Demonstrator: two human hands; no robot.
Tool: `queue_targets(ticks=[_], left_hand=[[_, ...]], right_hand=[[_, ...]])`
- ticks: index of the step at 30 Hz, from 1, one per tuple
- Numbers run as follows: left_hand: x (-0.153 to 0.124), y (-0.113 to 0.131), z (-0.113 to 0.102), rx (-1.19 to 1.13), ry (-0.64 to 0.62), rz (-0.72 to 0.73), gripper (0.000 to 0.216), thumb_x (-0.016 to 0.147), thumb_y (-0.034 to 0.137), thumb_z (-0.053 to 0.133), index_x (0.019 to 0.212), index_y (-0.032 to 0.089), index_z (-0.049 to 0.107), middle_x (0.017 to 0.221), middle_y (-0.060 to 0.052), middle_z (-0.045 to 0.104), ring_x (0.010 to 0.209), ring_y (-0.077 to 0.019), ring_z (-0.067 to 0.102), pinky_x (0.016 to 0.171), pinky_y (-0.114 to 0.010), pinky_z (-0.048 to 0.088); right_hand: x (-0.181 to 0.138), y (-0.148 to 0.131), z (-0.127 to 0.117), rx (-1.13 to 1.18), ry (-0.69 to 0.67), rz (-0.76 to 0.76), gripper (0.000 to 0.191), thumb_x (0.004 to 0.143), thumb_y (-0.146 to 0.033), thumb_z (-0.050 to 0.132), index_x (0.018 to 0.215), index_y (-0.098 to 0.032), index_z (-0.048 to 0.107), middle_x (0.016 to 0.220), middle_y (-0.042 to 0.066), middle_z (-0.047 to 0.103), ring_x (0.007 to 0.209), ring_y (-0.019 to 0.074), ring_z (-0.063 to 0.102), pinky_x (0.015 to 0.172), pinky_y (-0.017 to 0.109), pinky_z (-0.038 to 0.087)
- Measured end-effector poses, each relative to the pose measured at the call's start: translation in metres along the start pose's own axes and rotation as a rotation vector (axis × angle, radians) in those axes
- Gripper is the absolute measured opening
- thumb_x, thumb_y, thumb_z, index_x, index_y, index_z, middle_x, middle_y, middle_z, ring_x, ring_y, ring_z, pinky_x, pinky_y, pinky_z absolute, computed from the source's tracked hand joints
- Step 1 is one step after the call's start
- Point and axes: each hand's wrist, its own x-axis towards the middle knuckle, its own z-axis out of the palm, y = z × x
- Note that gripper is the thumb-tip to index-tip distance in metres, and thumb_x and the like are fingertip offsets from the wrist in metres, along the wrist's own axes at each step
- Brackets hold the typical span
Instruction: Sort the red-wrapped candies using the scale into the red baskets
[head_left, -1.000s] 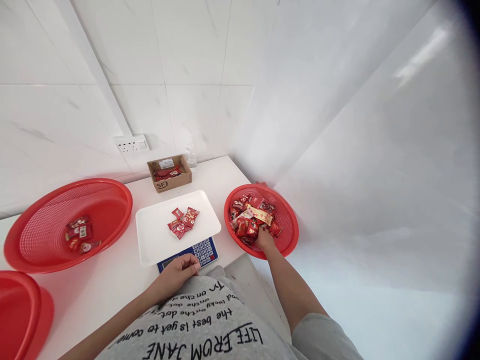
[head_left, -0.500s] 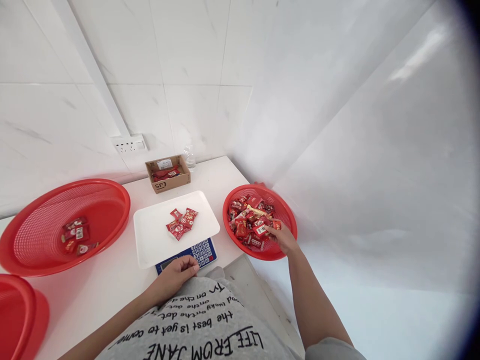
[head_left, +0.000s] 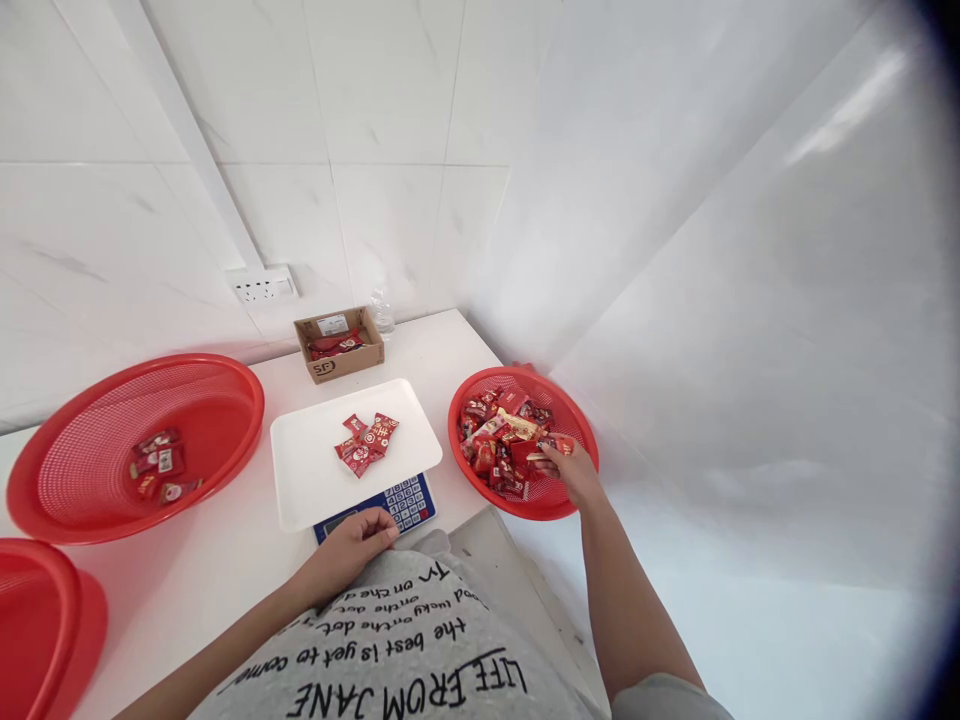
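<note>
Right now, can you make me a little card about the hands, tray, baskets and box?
Right hand: pinching a red packet over the right mesh basket
Left hand: by the blue scale; grip unclear
White tray: above the scale, carrying small red packets
Left mesh basket: a few wrapped packets
Corner red basket: partly out of view
Cardboard box: red packets inside

Wall socket is sitting on tiled wall, white trunking is running up from it; clear bottle is standing near wall.
</note>
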Motion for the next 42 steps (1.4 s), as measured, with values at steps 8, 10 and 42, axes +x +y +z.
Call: queue_targets(ticks=[8,10,42], left_hand=[[0.002,-0.002,0.001,0.024,-0.014,0.017,0.031,0.073,0.049,0.050,0.075,0.018,0.050,0.068,0.004,0.048,0.065,-0.0122,0.043,0.063,-0.024,0.034],[0.002,-0.001,0.001,0.025,-0.022,0.020,0.031,0.073,0.048,0.050,0.075,0.018,0.050,0.068,0.004,0.047,0.065,-0.0122,0.043,0.063,-0.023,0.034],[0.024,-0.024,-0.038,0.764,0.385,0.320,0.036,0.082,0.028,0.045,0.116,0.020,0.053,0.127,-0.007,0.051,0.122,-0.0244,0.036,0.102,-0.042,0.030]], right_hand=[[-0.001,0.007,0.001,-0.192,0.007,-0.060,0.024,0.062,-0.034,0.065,0.080,-0.020,0.057,0.062,-0.002,0.062,0.058,0.0153,0.061,0.054,0.027,0.051],[0.001,0.013,0.002,-0.142,-0.026,-0.055,0.023,0.061,-0.028,0.064,0.082,-0.021,0.057,0.070,-0.001,0.065,0.067,0.0163,0.063,0.061,0.028,0.053],[-0.020,0.034,0.042,-0.675,0.001,-0.263,0.034,0.069,-0.035,0.051,0.099,-0.021,0.057,0.094,0.005,0.065,0.086,0.0216,0.060,0.076,0.033,0.044]])
